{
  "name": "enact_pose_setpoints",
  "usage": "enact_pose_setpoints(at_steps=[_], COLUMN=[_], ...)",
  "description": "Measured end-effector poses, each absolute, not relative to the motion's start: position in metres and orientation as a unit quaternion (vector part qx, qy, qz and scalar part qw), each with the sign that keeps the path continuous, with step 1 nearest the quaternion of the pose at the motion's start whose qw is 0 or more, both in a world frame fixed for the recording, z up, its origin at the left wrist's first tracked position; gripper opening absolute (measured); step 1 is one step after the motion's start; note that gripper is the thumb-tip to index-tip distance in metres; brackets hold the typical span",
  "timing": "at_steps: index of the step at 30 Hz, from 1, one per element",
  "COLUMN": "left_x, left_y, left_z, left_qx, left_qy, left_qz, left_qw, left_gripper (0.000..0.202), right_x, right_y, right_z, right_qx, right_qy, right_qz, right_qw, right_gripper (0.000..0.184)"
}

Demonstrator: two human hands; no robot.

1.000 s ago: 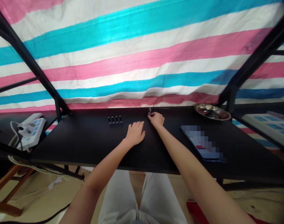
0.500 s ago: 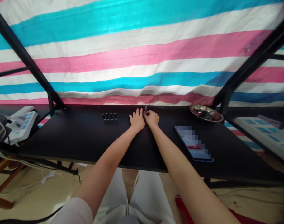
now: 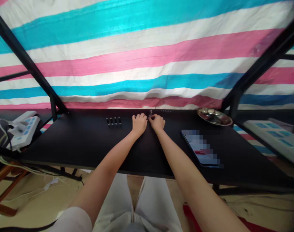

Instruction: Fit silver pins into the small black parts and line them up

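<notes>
My right hand is closed, its thumb and forefinger pinching a small upright thing with a pale top near the table's back edge. It is too small to name. Just left of it, my left hand rests palm down on the black table, fingers slightly bent and a little apart, nothing seen in it. Further left, several short black cylinders with pale ends lie in a row. Along the back edge, right of my right hand, sit several tiny pieces, too small to make out.
A shiny metal dish stands at the back right. In front of it lies a phone. White power strips stand on surfaces beyond the left and right ends. Black metal posts and a striped sheet bound the table.
My left hand has shifted slightly left, away from the small thing, and its spread fingers have bent. My right hand keeps its pinch in almost the same place.
</notes>
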State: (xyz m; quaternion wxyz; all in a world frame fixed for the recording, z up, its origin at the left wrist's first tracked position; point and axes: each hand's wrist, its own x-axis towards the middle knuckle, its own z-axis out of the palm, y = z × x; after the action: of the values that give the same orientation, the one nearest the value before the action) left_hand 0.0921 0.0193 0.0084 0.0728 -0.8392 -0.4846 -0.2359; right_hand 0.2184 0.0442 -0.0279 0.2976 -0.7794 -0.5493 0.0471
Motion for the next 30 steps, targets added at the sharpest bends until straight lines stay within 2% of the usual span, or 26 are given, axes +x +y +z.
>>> enact_pose_setpoints(at_steps=[9, 14, 21, 30], left_x=[0.048, 0.025, 0.01, 0.005], left_y=[-0.025, -0.039, -0.034, -0.03], left_z=[0.017, 0.008, -0.005, -0.008], left_qx=[-0.83, -0.811, -0.752, -0.702], left_qy=[-0.428, -0.418, -0.43, -0.425], left_qz=[-0.358, -0.409, -0.498, -0.562], left_qw=[0.011, -0.017, -0.054, -0.102], left_gripper=[0.012, 0.012, 0.011, 0.011], right_x=[0.217, 0.213, 0.197, 0.172], right_y=[0.042, 0.034, 0.006, -0.022], right_z=[-0.026, -0.026, -0.025, -0.019], right_qx=[-0.783, -0.774, -0.69, -0.573], right_qy=[-0.548, -0.555, -0.633, -0.773], right_qz=[0.054, 0.052, -0.002, -0.101], right_qw=[0.29, 0.3, 0.351, 0.252], right_gripper=[0.019, 0.015, 0.014, 0.016])
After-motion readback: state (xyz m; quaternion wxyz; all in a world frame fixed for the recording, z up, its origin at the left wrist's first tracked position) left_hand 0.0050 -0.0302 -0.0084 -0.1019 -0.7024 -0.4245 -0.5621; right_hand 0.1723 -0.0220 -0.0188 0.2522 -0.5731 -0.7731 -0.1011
